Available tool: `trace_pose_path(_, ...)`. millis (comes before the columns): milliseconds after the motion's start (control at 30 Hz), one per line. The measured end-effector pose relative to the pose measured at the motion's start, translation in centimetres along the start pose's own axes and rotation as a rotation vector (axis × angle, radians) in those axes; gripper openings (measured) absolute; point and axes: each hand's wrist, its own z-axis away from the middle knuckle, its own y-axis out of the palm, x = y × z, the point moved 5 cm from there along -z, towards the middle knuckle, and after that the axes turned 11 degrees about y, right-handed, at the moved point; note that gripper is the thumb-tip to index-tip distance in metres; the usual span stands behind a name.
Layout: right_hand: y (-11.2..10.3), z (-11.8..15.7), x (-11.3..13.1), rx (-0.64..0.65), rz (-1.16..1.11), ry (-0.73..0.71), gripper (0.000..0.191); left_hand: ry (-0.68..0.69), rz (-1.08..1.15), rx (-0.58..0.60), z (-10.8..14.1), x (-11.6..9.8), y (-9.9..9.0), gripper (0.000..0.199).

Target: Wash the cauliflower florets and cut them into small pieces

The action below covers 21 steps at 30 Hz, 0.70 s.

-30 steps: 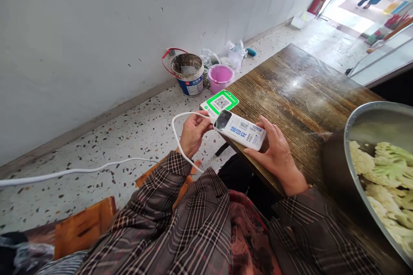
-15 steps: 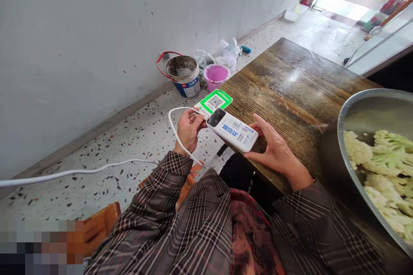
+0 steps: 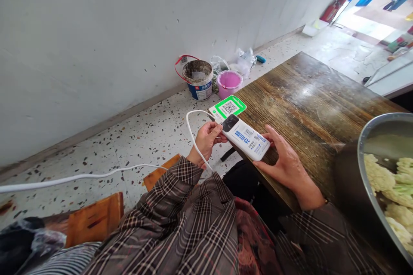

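A white power bank (image 3: 248, 138) with a dark display panel and blue lettering lies tilted between my hands, above the table's near left edge. My left hand (image 3: 206, 141) is closed in a pinch at its display end; whether a plug is also between the fingers is hidden. A white cable (image 3: 192, 131) loops up past this hand towards that end. My right hand (image 3: 287, 165) grips the opposite end, thumb along the near side and fingers at the far corner. Partly behind the power bank, a green-and-white QR code card (image 3: 235, 104) rests at the table corner.
The wooden table (image 3: 290, 90) bears a large metal pot (image 3: 345, 172) of cauliflower pieces at right. By the wall stand a dirty bucket (image 3: 199, 88), a pink bucket (image 3: 229, 81) and plastic bags (image 3: 245, 62). A wooden stool (image 3: 97, 217) and another person's striped clothing appear lower left.
The view has shifted, so the table, buckets and hands sit further right and slightly lower. Both hands keep their hold on the power bank, with little visible change in grip.
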Motion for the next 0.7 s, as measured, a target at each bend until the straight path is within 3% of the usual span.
trace_pose_path(267, -0.3, 0.0, 0.8, -0.080, 0.048, -0.070, 0.085, 0.130, 0.030, -0.045, 0.6, -1.0, 0.4, 0.029)
trace_pose_path(467, -0.6, 0.1, 0.7, -0.167, 0.080, -0.075, 0.080, 0.250, 0.006, 0.002, 0.5, -2.2, 1.1, 0.023)
trace_pose_path(700, -1.0, 0.2, 0.8, -0.252, 0.095, -0.076, 0.078, 0.299, -0.031, 0.005, 0.3, -3.0, 1.5, 0.022)
